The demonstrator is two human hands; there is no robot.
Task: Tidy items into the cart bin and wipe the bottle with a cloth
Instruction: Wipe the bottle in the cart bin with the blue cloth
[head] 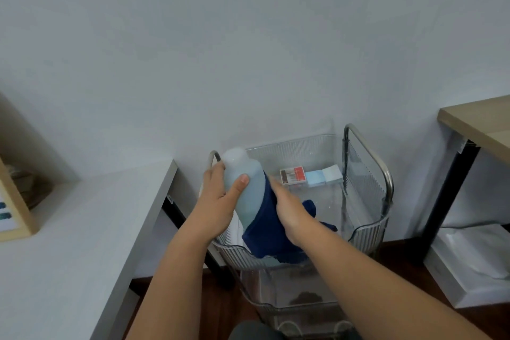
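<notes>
A pale translucent bottle (244, 174) is held tilted above the clear cart bin (367, 193). My left hand (220, 196) grips the bottle's upper body, thumb across its front. My right hand (289, 207) presses a dark blue cloth (265, 235) against the bottle's lower half; the cloth wraps the base and hangs over the bin's front rim. At the back of the bin lie a red and white box (293, 174) and a light blue packet (323, 175).
A white counter (82, 229) runs along the left with a wooden framed box (13, 201) on it. A wooden table with black legs (474, 124) stands at the right. The cart has a lower clear tier (289, 292) and metal handles (367, 146).
</notes>
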